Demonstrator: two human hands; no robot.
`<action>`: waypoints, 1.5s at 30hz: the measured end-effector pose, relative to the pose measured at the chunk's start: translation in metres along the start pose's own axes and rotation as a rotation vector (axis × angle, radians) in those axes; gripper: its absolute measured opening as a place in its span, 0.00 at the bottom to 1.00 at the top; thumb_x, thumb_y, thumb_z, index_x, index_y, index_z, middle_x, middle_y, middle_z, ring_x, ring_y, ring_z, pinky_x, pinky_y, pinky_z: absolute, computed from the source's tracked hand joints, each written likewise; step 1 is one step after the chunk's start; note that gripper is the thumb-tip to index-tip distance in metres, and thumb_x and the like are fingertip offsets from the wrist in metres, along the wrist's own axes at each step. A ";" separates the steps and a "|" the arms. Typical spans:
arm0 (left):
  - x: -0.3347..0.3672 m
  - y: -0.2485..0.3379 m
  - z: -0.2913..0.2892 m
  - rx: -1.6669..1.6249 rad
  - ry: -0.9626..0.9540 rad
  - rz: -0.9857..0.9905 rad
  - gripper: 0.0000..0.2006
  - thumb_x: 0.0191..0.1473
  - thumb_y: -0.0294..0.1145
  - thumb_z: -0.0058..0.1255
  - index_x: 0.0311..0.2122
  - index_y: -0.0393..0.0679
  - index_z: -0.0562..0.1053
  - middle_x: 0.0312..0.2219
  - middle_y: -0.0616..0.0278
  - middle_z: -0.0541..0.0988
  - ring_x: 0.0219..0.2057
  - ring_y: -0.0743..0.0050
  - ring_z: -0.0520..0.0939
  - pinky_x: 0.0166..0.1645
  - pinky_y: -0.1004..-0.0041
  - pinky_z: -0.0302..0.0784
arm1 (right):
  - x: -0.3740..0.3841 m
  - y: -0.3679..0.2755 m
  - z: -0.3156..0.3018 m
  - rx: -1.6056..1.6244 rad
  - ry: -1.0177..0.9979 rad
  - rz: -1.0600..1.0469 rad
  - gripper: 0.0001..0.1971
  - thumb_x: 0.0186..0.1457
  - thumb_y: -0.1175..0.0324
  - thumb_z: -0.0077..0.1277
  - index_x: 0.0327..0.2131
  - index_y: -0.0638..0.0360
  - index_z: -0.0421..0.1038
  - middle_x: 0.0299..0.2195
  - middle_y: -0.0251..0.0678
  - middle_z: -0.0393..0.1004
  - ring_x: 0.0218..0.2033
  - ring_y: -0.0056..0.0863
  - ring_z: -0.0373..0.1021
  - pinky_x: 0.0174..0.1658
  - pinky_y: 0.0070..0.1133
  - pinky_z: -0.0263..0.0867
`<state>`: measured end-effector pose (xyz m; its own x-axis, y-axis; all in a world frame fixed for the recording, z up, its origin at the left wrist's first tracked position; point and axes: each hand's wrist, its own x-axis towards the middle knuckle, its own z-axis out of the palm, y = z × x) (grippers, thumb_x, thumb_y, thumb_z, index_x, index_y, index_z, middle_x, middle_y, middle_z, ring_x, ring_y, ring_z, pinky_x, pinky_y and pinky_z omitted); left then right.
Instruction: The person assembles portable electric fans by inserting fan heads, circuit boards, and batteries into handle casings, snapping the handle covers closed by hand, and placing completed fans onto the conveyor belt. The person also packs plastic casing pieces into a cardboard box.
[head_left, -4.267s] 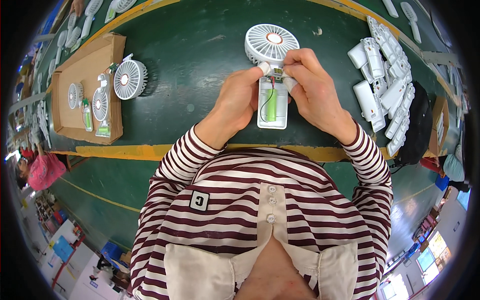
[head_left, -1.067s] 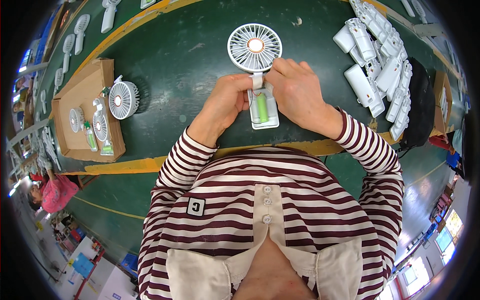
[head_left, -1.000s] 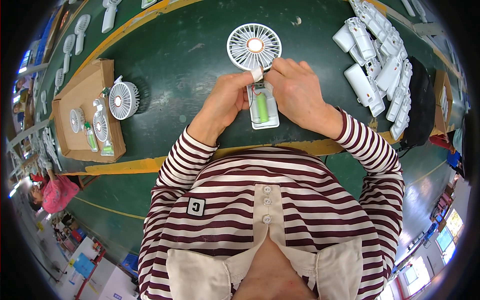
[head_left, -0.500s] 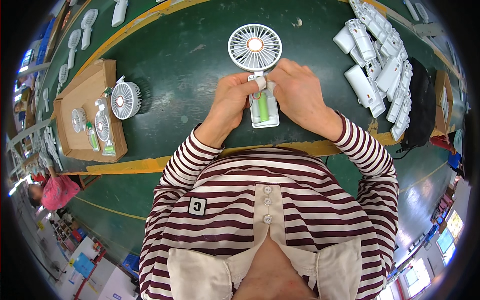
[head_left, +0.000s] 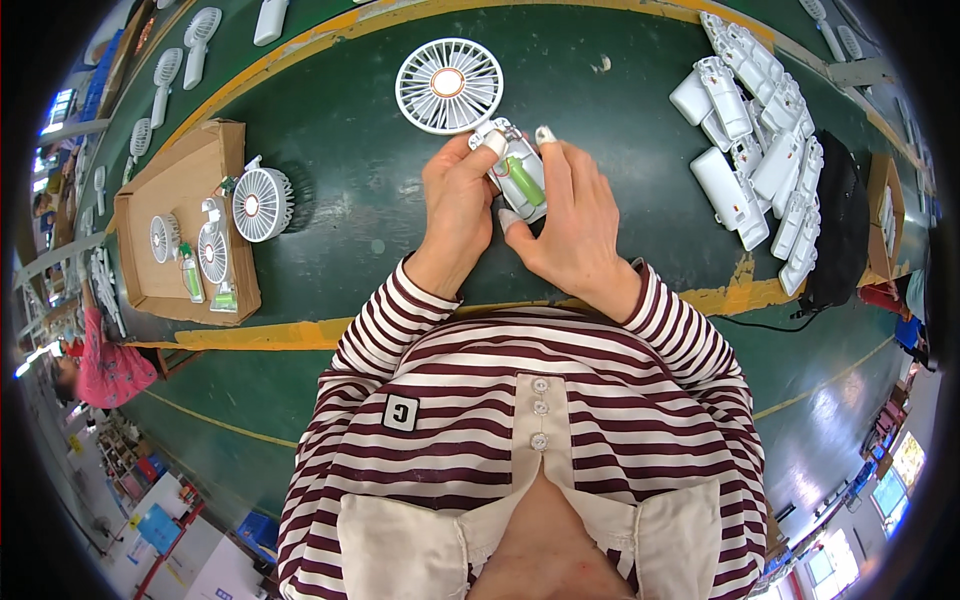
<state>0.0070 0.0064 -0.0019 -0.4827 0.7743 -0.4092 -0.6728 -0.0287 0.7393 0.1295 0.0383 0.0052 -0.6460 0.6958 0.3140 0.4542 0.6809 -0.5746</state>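
A white handheld fan [head_left: 449, 86] lies tilted on the green table, its round head up and to the left. Its handle is uncovered, showing a green battery cell [head_left: 521, 181] and small parts near the neck. My left hand [head_left: 458, 200] is closed on the upper handle, the thumb pressed at the neck. My right hand [head_left: 572, 215] is beside the handle's right side with thumb and fingers apart. Its thumb lies by the lower end, and the index finger points up past the handle. White coverings sit on several fingertips. The fingers hide parts of the handle's edges.
At left, a cardboard tray [head_left: 135, 245] holds fan parts with green cells; another fan head [head_left: 262, 204] stands against its right side. A pile of white handle shells [head_left: 735, 190] lies at right, beside a black cloth-like item [head_left: 845, 220]. More fans [head_left: 200, 45] lie beyond the yellow edge.
The fan has turned, its head moving left and its handle's lower end swinging right. My right hand has left the neck and opened beside the lower handle. The left hand keeps its hold.
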 end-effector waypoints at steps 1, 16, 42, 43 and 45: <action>0.000 0.001 0.001 -0.001 -0.001 0.003 0.08 0.49 0.22 0.42 0.36 0.32 0.69 0.31 0.56 0.75 0.30 0.72 0.77 0.36 0.74 0.74 | -0.002 0.001 0.003 -0.001 0.001 -0.003 0.38 0.30 0.68 0.58 0.49 0.68 0.54 0.42 0.47 0.62 0.40 0.43 0.62 0.41 0.31 0.60; 0.001 0.010 0.001 -0.033 -0.057 -0.003 0.12 0.49 0.22 0.36 0.39 0.29 0.66 0.35 0.48 0.74 0.37 0.59 0.77 0.44 0.66 0.73 | -0.003 0.020 0.010 0.051 0.312 -0.339 0.11 0.33 0.76 0.52 0.27 0.63 0.66 0.36 0.40 0.66 0.33 0.36 0.66 0.42 0.32 0.61; -0.006 0.011 0.001 0.150 -0.085 -0.058 0.09 0.49 0.23 0.46 0.37 0.31 0.70 0.30 0.57 0.77 0.28 0.75 0.78 0.32 0.77 0.75 | 0.012 0.018 -0.009 0.465 0.134 -0.083 0.21 0.38 0.81 0.45 0.41 0.66 0.62 0.31 0.43 0.70 0.32 0.40 0.67 0.35 0.28 0.64; -0.008 0.010 -0.004 0.146 -0.095 -0.055 0.09 0.49 0.22 0.45 0.37 0.32 0.71 0.29 0.58 0.77 0.28 0.76 0.77 0.31 0.78 0.74 | 0.011 0.019 -0.013 0.403 0.068 -0.123 0.20 0.38 0.79 0.47 0.41 0.65 0.63 0.31 0.42 0.69 0.31 0.40 0.66 0.33 0.29 0.63; -0.011 0.011 -0.001 0.136 -0.094 -0.090 0.09 0.48 0.21 0.46 0.36 0.32 0.71 0.29 0.60 0.77 0.27 0.77 0.77 0.31 0.79 0.74 | 0.011 0.029 -0.013 0.299 0.002 -0.310 0.21 0.38 0.75 0.49 0.41 0.62 0.64 0.32 0.40 0.69 0.33 0.38 0.66 0.34 0.28 0.62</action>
<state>0.0044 -0.0034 0.0102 -0.3651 0.8255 -0.4304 -0.6262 0.1243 0.7697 0.1435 0.0689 0.0021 -0.7228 0.4696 0.5070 0.0414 0.7617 -0.6466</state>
